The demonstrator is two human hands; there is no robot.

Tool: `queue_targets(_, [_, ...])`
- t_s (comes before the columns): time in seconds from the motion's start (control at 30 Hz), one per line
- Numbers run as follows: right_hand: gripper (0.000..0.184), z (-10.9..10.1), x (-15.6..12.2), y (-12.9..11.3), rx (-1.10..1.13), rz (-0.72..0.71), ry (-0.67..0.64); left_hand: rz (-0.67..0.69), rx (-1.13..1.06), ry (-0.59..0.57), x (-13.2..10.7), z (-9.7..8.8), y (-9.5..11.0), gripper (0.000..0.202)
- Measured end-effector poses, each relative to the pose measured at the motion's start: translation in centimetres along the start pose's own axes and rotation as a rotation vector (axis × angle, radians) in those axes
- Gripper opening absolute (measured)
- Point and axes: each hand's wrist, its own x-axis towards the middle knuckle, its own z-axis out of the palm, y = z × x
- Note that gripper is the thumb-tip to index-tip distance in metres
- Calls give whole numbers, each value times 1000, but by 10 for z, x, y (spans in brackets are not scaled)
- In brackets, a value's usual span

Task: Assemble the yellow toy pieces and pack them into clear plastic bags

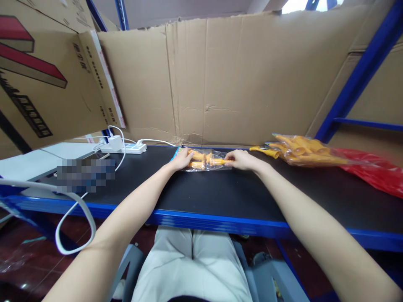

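A clear plastic bag (217, 167) with several orange-yellow plastic pieces (198, 164) in it lies flat on the black tabletop. At its left end, by a blue printed part, my left hand (182, 159) rests with its fingers closed on the bag. My right hand (238, 160) is at the bag's right end, its fingers pinched around the tip of a yellow piece there. Whether that tip is inside the plastic or sticking out of it, I cannot tell. Just right of my right hand lies a loose yellow piece (267, 152).
A filled clear bag of yellow pieces (302, 151) and a red plastic bag (374, 170) lie on the right. On the left are a white power strip (137, 148), a looping white cable (90, 209) and a large carton (56, 84). A cardboard wall (226, 84) stands behind.
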Motion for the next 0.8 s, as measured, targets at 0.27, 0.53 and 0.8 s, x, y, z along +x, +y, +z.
queue_targets(0.27, [13,-15,-9,17,-203,142,21,30,119,-35,-3,-1,1,39])
queue_targets(0.53, [11,-16,-11,4,-55,56,-24,53,123,-28,-3,0,1,43])
queue_targets(0.8, [24,10,5,6,465,-137,79,5,-47,0,-2,0,8,43])
